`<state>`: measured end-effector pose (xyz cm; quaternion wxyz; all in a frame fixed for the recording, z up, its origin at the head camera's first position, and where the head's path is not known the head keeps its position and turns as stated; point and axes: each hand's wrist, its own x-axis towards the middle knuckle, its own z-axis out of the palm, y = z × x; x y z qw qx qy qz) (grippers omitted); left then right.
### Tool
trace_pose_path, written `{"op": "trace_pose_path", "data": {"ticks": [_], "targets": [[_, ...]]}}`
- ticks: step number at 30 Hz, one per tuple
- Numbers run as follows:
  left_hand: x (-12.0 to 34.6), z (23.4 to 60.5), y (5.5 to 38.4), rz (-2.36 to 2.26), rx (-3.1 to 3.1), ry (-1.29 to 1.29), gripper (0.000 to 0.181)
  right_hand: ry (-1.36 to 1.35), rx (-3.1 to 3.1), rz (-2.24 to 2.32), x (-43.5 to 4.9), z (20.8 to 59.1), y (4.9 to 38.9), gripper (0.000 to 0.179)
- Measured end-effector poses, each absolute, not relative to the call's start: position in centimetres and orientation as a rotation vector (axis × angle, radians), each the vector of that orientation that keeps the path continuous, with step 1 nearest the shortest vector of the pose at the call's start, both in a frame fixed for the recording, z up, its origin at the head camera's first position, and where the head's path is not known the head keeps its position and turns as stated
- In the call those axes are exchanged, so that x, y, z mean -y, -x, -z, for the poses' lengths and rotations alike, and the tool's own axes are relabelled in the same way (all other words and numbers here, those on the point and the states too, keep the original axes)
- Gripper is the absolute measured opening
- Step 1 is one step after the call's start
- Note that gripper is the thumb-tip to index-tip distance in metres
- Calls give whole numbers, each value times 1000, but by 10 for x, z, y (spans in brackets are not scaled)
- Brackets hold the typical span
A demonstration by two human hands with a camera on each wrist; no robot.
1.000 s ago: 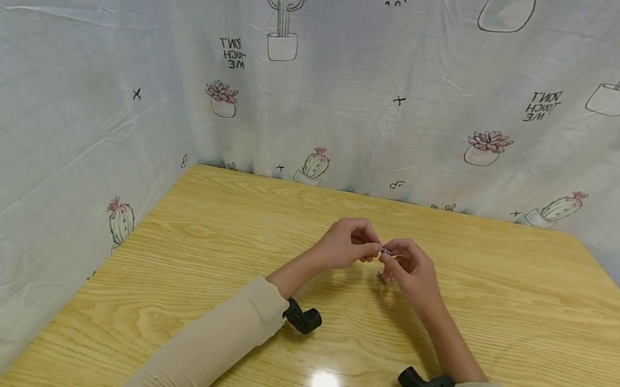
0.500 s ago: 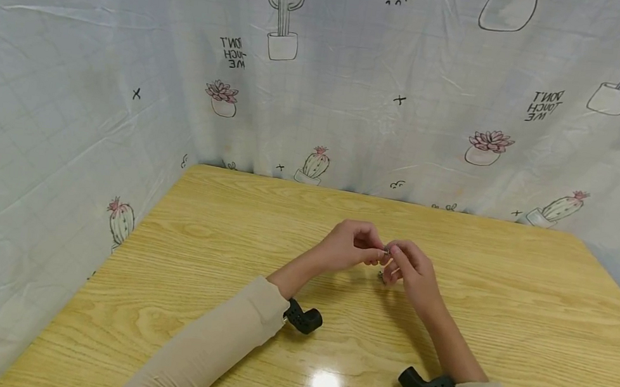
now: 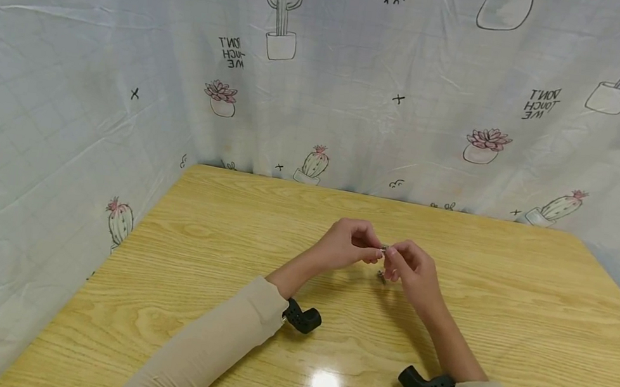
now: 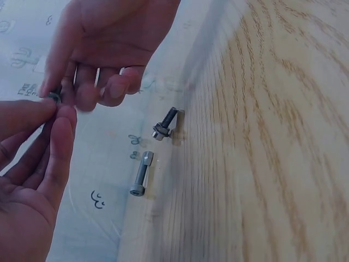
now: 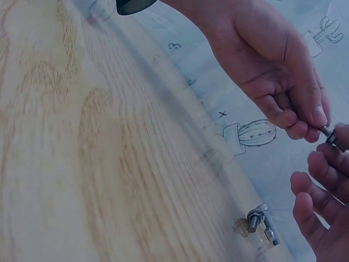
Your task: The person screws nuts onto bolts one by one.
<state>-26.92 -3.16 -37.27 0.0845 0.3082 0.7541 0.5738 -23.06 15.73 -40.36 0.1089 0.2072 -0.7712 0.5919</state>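
In the head view my left hand [image 3: 341, 245] and right hand [image 3: 414, 272] meet fingertip to fingertip above the table. Between them is a small metal bolt [image 5: 326, 132], its threaded shank showing in the right wrist view. My left thumb and finger pinch one end of it; my right thumb and fingers pinch the other, around a ring-like part, nut or washer, mostly hidden. Below the hands lie two more bolts. One dark-threaded bolt [image 4: 168, 117] carries a nut or washers near its end; a socket-head bolt [image 4: 140, 176] has a nut on its far end.
A wood-grain table [image 3: 225, 235] stretches around the hands. Behind and at the sides hangs a pale curtain [image 3: 323, 80] printed with cacti. Black curved wrist mounts [image 3: 303, 318] sit at both cuffs.
The hands have shifted slightly right and back left, staying together. The right thumb and fingers have changed their hold on the small bolt, which has turned from slanted to about level.
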Motion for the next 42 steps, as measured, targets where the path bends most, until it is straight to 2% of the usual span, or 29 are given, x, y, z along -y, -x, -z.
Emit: {"op": "trace_pose_path", "data": {"ticks": [4,6,8,13,17,20,24,26,29,35,39,42], "targets": [[32,373,269,-1703,-2210,-959,4,-588,2322,-1733,-156,402,230,44],[32,373,269,-1701,-2205,-969,4,-578,2336,-1734,-155,403,230,46],[32,373,269,-1699,-2222,-967,4,-583,2324,-1745,-155,404,230,43],[33,374,268,-1700,-2271,-938,4,-619,2234,-1765,-156,407,232,21],[34,375,268,-1698,-2282,-924,5,-622,2233,-1736,-156,407,231,17],[34,375,268,-1688,-2272,-944,5,-607,2253,-1717,-155,407,230,24],[33,375,268,-1678,-2218,-996,6,-540,2324,-1698,-154,406,230,44],[33,375,267,-1675,-2204,-1010,5,-504,2348,-1689,-153,406,229,46],[33,376,268,-1675,-2224,-1005,5,-491,2348,-1699,-153,406,230,41],[36,377,267,-1691,-2273,-957,5,-595,2259,-1714,-154,409,230,19],[37,377,267,-1699,-2282,-946,6,-598,2265,-1669,-153,410,231,17],[37,377,268,-1687,-2281,-960,6,-565,2292,-1661,-152,410,231,24]]}}
